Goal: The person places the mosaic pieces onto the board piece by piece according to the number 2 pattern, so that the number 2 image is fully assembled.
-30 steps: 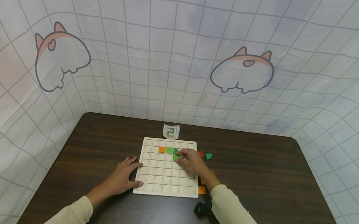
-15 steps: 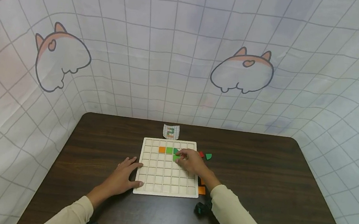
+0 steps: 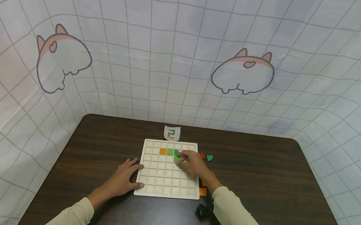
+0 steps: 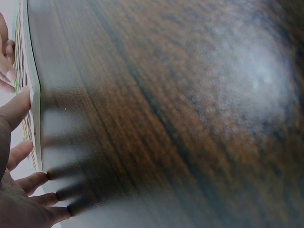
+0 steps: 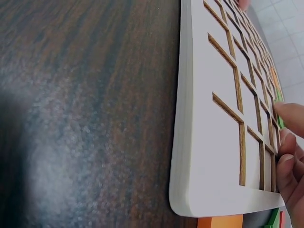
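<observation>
A pale wooden grid board [image 3: 159, 178] lies on the dark table. In its upper rows sit an orange square tile [image 3: 163, 151], a light green square tile [image 3: 170, 152] and a dark green piece [image 3: 176, 152], partly covered by fingers. My right hand [image 3: 192, 163] has thumb and index finger around another light green square tile [image 3: 177, 159] in the cell below the dark green piece. With fingers spread, my left hand [image 3: 121, 180] rests against the board's left edge; the left wrist view shows several fingertips on the tabletop and others on the board's rim.
Behind the board lies a small card [image 3: 172, 133] with a coloured grid pattern. To its right are a red piece [image 3: 202, 155], a green rounded piece [image 3: 209, 157] and an orange tile [image 3: 202, 192], others half hidden by the right arm. A small black object [image 3: 201, 211] shows beside the right sleeve.
</observation>
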A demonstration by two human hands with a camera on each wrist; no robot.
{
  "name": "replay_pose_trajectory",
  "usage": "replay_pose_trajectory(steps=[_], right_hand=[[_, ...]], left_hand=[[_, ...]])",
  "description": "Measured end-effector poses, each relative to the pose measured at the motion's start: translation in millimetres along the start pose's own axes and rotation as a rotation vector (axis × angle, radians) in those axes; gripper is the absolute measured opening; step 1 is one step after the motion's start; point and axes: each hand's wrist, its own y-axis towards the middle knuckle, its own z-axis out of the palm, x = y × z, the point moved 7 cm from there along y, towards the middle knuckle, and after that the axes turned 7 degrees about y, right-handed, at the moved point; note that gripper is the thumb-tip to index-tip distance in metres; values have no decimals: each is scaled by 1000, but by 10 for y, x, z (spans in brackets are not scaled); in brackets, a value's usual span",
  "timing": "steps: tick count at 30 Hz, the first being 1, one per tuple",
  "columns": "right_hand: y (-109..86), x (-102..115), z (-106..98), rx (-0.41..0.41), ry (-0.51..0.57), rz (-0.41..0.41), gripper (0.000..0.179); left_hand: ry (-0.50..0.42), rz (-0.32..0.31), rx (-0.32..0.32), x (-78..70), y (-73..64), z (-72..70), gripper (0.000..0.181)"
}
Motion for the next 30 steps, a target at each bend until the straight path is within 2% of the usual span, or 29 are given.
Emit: replay_pose_trajectory(steps=[12, 19, 26, 30], right_hand=[[-78, -5, -122, -31, 17, -31, 32], [-173, -77, -226, -16, 48, -43, 33], [-309, -132, -448, -59, 56, -81, 33], [-371, -233, -624, -100, 102, -59, 31]], left_hand=[[-8, -8, 7, 4, -2, 12, 67], [-5, -6, 3, 13, 1, 10, 67], [0, -8, -3, 6, -12, 10, 67], [-1, -5, -4, -5, -9, 1, 67]])
